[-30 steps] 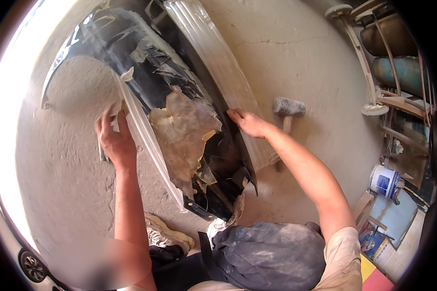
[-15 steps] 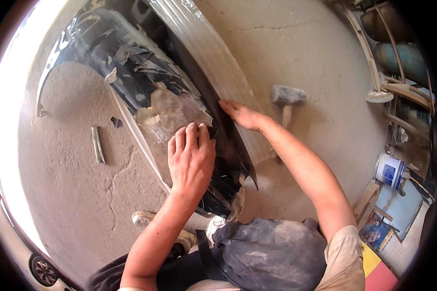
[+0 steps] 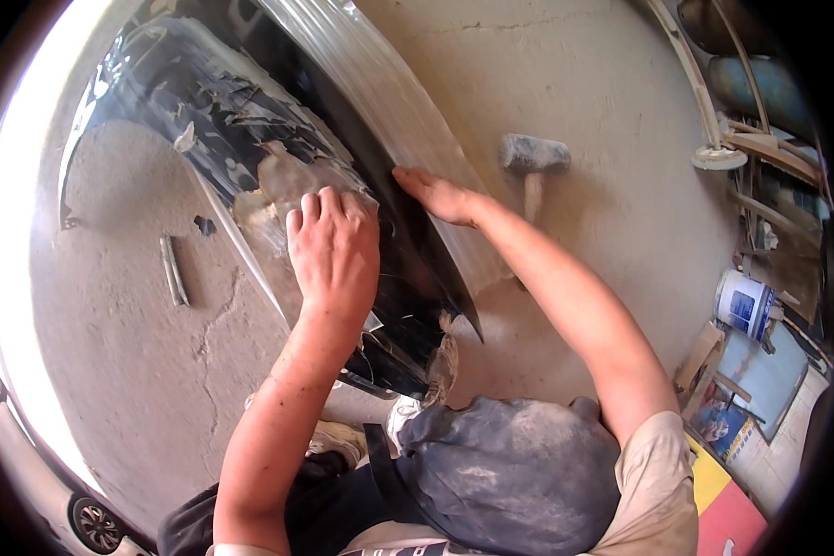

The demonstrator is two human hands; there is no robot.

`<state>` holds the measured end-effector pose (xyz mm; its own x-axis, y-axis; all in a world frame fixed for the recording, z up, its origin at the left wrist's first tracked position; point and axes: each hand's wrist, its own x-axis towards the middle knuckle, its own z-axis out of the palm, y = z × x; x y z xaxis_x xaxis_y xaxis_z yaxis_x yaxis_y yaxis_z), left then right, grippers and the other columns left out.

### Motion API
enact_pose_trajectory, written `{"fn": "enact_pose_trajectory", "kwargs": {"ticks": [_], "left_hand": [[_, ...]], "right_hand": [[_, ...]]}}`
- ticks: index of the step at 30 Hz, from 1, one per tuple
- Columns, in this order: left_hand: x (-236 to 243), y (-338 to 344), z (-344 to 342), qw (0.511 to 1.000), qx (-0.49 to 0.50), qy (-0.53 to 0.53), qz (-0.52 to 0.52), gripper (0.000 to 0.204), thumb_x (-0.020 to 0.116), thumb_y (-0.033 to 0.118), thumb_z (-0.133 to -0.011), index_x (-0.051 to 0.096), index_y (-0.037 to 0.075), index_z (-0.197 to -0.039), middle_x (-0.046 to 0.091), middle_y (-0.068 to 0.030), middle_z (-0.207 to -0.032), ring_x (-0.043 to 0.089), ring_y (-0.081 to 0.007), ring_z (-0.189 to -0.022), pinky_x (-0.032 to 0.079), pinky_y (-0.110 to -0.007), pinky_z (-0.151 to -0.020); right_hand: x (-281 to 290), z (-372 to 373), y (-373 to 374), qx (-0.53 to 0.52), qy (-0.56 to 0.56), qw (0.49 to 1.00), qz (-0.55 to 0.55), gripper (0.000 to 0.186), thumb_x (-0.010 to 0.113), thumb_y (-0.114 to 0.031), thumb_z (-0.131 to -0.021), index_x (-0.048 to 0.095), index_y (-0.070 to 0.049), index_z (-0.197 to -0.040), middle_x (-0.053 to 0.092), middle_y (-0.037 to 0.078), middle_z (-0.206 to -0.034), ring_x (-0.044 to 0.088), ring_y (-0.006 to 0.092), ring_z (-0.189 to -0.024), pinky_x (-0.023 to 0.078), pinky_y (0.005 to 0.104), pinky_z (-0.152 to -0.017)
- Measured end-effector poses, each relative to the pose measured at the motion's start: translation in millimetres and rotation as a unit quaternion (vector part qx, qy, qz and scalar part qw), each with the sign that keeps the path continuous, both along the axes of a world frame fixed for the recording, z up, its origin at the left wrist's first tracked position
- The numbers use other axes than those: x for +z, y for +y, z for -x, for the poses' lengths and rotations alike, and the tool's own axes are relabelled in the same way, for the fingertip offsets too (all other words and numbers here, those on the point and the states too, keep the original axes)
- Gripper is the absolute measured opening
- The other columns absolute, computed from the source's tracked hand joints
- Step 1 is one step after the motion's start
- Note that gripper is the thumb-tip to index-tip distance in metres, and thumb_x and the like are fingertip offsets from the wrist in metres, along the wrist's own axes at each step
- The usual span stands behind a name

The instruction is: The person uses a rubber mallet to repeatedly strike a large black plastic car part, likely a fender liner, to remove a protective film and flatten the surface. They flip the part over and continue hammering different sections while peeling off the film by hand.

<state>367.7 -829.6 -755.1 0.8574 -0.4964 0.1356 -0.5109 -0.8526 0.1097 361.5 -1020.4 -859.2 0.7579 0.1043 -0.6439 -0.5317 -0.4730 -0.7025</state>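
A large black curved car body panel [image 3: 204, 102] stands on the concrete floor in front of me, its paint scraped away in a tan patch [image 3: 287, 181] near the middle. My left hand [image 3: 334, 246] lies flat on the panel just below that patch, fingers together and pointing up. My right hand [image 3: 435, 193] presses flat on the panel's right edge, beside a pale ribbed strip [image 3: 380, 102]. Neither hand holds anything. My knee in dusty dark trousers [image 3: 510, 473] is below.
A hammer with a grey head [image 3: 533, 157] lies on the floor to the right of the panel. A short metal bar [image 3: 173, 271] lies on the left. A white paint bucket [image 3: 743, 304] and clutter stand at the right. A car wheel [image 3: 94, 524] shows at the lower left.
My left hand has come from the panel's left edge across to the scraped patch and now rests flat on it. The right hand has stayed on the right edge.
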Motion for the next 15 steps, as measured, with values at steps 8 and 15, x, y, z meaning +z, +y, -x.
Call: {"fn": "enact_pose_trajectory", "kwargs": {"ticks": [8, 15], "left_hand": [[11, 15, 15, 0.992, -0.038, 0.061, 0.102, 0.016, 0.062, 0.022, -0.085, 0.061, 0.007, -0.088, 0.054, -0.0083, -0.091, 0.054, -0.0250, -0.085, 0.042, -0.037, -0.075], [8, 22, 37, 0.994, -0.092, 0.054, 0.031, 0.038, 0.065, 0.017, -0.081, 0.058, 0.002, -0.115, 0.055, -0.0086, -0.105, 0.054, -0.0237, -0.097, 0.043, -0.036, -0.083]], "right_hand": [[-20, 8, -5, -0.014, -0.021, 0.999, -0.021, 0.082, 0.030, -0.072, -0.090, 0.049, -0.003, -0.129, 0.053, 0.022, -0.129, 0.048, 0.0325, -0.124, 0.035, 0.0378, -0.103], [-14, 3, -4, -0.022, 0.012, 0.998, -0.058, 0.078, 0.033, -0.067, -0.092, 0.049, -0.001, -0.129, 0.055, 0.020, -0.127, 0.050, 0.0295, -0.120, 0.035, 0.0355, -0.103]]}}
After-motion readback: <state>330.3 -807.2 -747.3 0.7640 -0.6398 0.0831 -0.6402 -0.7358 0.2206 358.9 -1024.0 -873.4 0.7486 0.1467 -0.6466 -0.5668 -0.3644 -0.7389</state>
